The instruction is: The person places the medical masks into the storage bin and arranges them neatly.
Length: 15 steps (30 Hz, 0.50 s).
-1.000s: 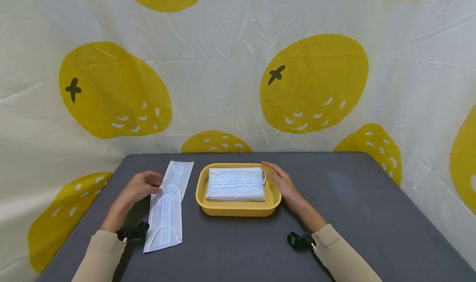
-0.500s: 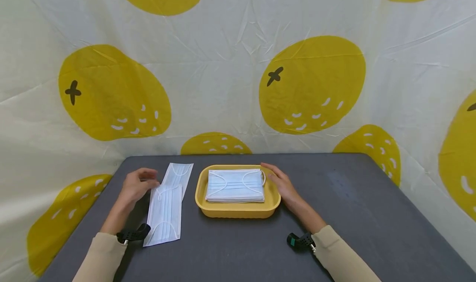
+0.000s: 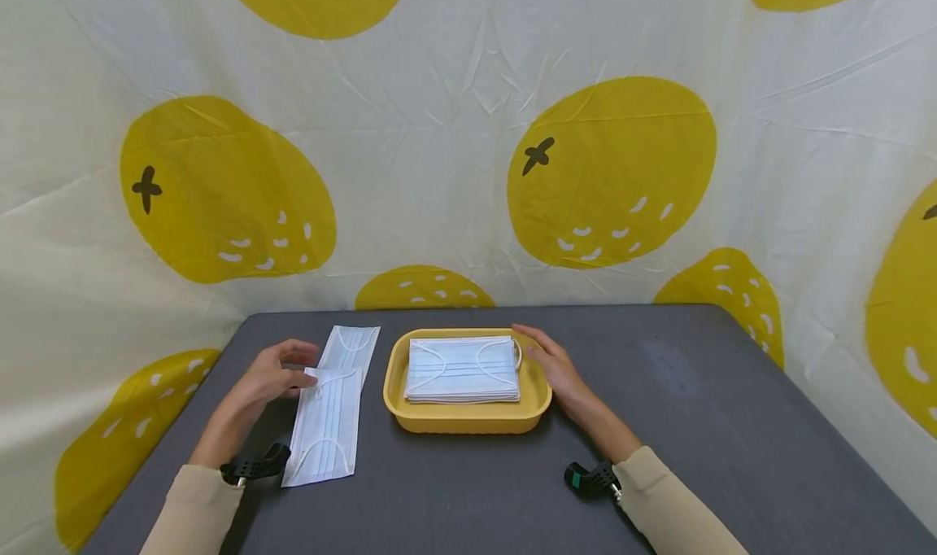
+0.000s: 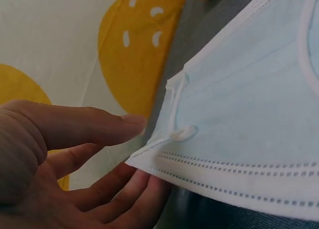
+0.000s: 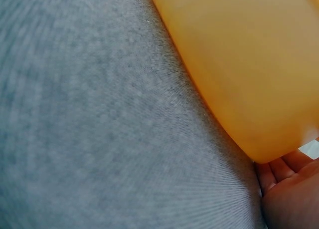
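two loose face masks lie on the grey table (image 3: 695,425), left of the yellow tray (image 3: 540,392). the left hand (image 3: 267,376) is at the near mask (image 3: 325,425), fingers (image 4: 99,199) slipped under its lifted corner, thumb poised above, not pinching. the far mask (image 3: 351,347) lies partly under the near one. the right hand (image 3: 552,365) rests relaxed and flat against the tray's right rim. a stack of masks (image 3: 463,369) sits inside the tray.

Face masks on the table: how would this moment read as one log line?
left hand: lifting corner of near mask | right hand: resting against yellow tray | mask stack: in tray | second mask: flat on table
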Available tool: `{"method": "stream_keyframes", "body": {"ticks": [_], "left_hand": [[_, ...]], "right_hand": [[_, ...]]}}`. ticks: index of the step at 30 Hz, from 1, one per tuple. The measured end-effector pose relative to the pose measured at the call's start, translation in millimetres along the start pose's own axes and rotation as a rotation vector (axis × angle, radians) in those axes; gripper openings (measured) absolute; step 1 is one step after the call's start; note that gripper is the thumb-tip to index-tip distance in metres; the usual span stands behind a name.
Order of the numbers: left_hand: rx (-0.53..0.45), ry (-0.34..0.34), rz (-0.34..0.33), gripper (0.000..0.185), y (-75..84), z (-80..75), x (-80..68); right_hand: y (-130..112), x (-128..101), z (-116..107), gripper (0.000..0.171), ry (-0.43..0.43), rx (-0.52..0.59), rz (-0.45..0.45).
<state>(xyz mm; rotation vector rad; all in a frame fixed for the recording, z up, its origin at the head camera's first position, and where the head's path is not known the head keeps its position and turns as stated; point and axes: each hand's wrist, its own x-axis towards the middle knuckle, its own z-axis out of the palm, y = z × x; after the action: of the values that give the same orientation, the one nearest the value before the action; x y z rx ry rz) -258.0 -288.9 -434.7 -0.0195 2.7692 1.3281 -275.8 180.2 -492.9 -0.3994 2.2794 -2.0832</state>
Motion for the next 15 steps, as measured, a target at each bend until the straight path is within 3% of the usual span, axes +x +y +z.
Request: {"method": "stream_keyframes", "body": {"ticks": [7,15], "left_hand": [[0.023,-0.026,0.031,0.058,-1.9,-1.4,0.7],[0.006,0.064,0.084,0.035,-1.7,1.9,3.4]], "right_hand": [[-0.8,1.2,0.9,0.046,0.005,-0.006,0.005],[-2.5,1.4,0.3,0.045,0.009,-0.010,0.007]]}}
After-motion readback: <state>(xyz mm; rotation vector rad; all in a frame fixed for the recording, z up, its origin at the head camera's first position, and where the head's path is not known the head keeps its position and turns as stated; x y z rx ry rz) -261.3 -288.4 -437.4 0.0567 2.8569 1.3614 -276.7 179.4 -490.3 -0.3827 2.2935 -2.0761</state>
